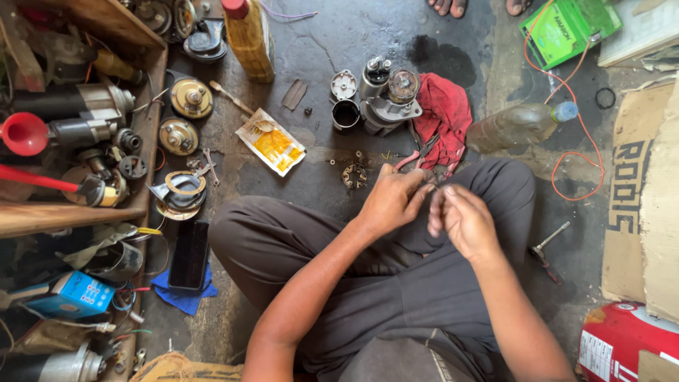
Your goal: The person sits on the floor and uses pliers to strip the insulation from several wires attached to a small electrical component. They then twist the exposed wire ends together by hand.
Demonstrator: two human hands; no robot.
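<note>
I sit cross-legged on the concrete floor in dark trousers [396, 283]. My left hand [391, 201] and my right hand [461, 221] meet above my knees, fingertips pinched together on something small that is too blurred to name. Just beyond my left fingers, red-handled pliers [416, 157] lie at the edge of a red cloth [447, 117]; I cannot tell whether they touch my hand. A grey starter motor [387, 95] stands behind the cloth, and a small round brush part [353, 175] lies on the floor in front of it.
Wooden shelves [71, 216] on the left hold motors and a red funnel [25, 132]. Also there: a yellow packet [272, 141], a black tray [189, 255], a lying plastic bottle [520, 126], a green battery [566, 28] with orange wire [566, 170], cardboard [647, 198] and another person's toes [449, 6].
</note>
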